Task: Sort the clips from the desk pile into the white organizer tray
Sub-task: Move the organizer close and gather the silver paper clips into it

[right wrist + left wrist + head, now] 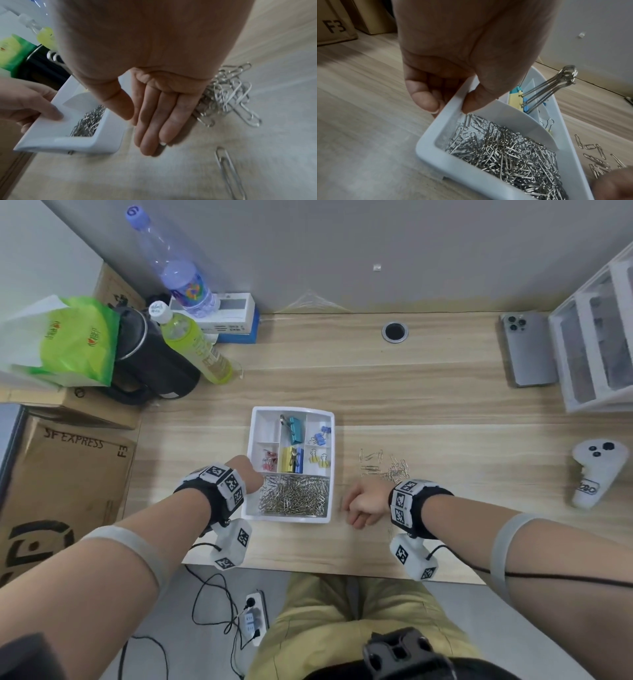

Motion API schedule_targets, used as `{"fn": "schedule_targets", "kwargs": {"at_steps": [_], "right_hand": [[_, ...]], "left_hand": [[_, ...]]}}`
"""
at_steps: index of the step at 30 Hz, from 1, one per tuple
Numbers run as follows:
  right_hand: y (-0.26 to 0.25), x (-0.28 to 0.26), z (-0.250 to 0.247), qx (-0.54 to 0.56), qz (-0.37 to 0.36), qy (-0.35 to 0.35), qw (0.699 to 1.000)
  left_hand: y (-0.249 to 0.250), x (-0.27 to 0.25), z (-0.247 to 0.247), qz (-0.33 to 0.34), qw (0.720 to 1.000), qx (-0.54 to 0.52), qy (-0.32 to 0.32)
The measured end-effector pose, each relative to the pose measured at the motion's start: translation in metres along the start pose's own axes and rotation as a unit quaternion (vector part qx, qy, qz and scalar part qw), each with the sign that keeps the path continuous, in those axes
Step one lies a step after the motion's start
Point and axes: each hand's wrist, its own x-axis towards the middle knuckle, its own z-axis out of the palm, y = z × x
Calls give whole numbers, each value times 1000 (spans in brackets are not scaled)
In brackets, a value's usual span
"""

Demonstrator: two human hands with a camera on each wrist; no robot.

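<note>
While the left hand (471, 56) pinches the white organizer tray (453, 167) by its rim, the right hand (154, 94) lies flat, fingers (152, 121) straight, on the bench (428, 392). Loose paper clips (228, 92) sit just beside it.

Light wood-grain laminate desk (428, 412) butts against a plain grey wall (342, 248). Round black cable grommet with a metal ring (395, 331) is set in the desktop near the back edge. Small clear plastic clip (376, 267) is stuck on the wall above it. Paler wall panel (37, 251) closes off the left side. Brown cardboard boxes (65, 460) are stacked left of the desk, one printed "SF EXPRESS". White open-front shelf unit (596, 337) stands at the right rear corner. Grey floor (191, 604) below the front edge carries a white power strip (255, 616) with black cables (212, 601) plugged in. Lighting is even and soft, no hard shadows.
</note>
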Motion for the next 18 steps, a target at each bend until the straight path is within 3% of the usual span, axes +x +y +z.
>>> {"fn": "schedule_targets", "kwargs": {"at_steps": [5, 8, 13, 15, 18], "right_hand": [[-10, -13, -26, -25, -31, 107, 993], [-9, -25, -35, -47, -8, 70, 996], [21, -27, -18, -115, 128, -61, 983], [33, -23, -11, -123, 143, -70, 980], [32, -24, -12, -103, 98, -28, 989]], "left_hand": [[1, 0, 0, 0, 1000, 4, 0], [0, 0, 0, 1, 1000, 0, 2], [1, -2, -1, 1, 1000, 1, 0], [1, -2, -1, 1, 1000, 2, 1], [0, -1, 0, 1, 1000, -2, 0]]}}
